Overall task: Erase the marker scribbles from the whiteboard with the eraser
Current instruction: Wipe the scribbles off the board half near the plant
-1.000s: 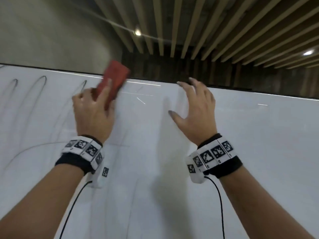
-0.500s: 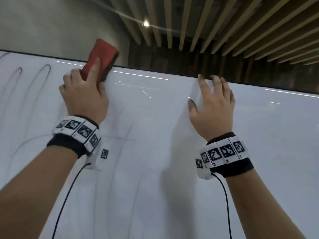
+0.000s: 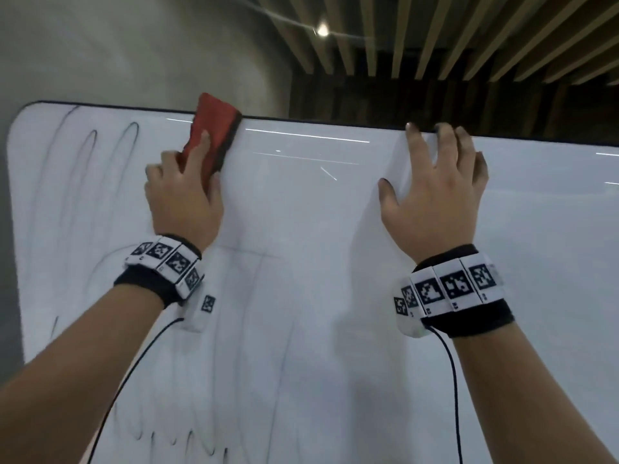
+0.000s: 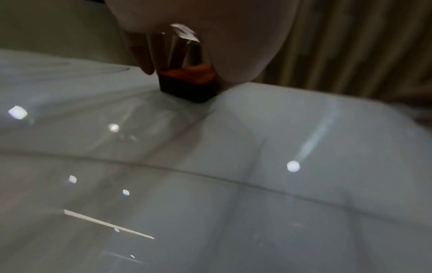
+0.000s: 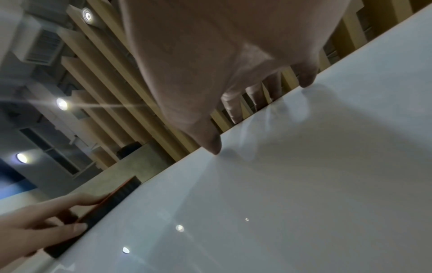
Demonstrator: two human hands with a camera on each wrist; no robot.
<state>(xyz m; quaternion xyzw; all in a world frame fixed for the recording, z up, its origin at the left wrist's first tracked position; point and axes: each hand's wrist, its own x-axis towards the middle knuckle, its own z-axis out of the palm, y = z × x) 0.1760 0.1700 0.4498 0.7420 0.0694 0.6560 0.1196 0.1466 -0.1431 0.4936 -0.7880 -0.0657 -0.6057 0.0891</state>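
Observation:
A large whiteboard [image 3: 318, 229] stands upright before me. My left hand [image 3: 182, 199] grips a red eraser [image 3: 214, 128] with a dark felt pad and presses it flat against the board at its top edge. The left wrist view shows the eraser [image 4: 189, 83] held between fingers and palm on the whiteboard [image 4: 257, 166]. Black marker scribbles [image 3: 93, 145] loop on the board's upper left, and fainter ones [image 3: 187, 440] run along the bottom. My right hand [image 3: 435, 192] lies flat on the board, fingers spread, tips at the top edge. In the right wrist view its fingertips [image 5: 306, 79] touch the whiteboard [image 5: 304, 184].
The board's rounded upper left corner [image 3: 23, 112] meets a grey wall [image 3: 117, 45]. A slatted wooden ceiling [image 3: 469, 31] with spot lights is above. Cables [image 3: 134, 363] hang from both wrist bands.
My left hand has carried the eraser up to the board's top edge and leftward. My right hand has slid up until its fingertips reach the top edge.

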